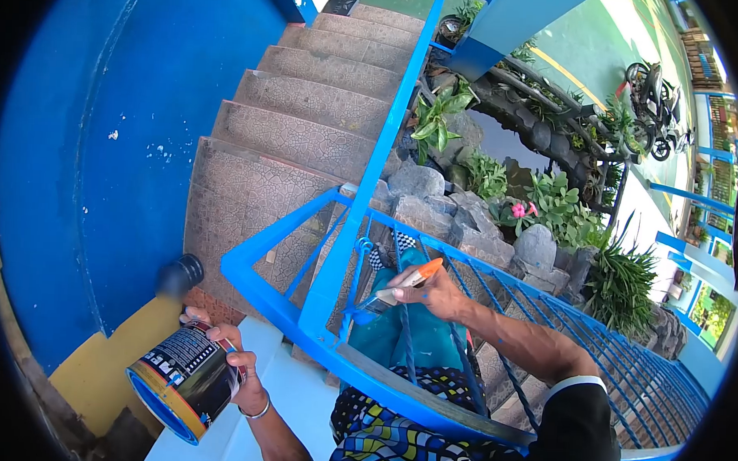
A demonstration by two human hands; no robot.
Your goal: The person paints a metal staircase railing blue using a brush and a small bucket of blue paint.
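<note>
My left hand [241,362] is wrapped around a paint can [187,369] with a dark printed label and blue and yellow smears near its lower rim. The can is left of the railing, and its inside is out of sight. My right hand [433,298] grips a paintbrush [423,273] by its orange-tipped handle. The blue-coated bristles point left, at a thin upright bar [356,283] of the blue metal railing [281,309]; they appear to touch it. Blue specks mark my right hand.
Tiled stairs [308,119] descend ahead beside a blue wall [171,77]. A blurred black container [180,274] is by the wall's base. Rocks [415,182], plants [553,204] and a pond [510,142] lie beyond the railing. Motorcycles [654,102] stand farther off.
</note>
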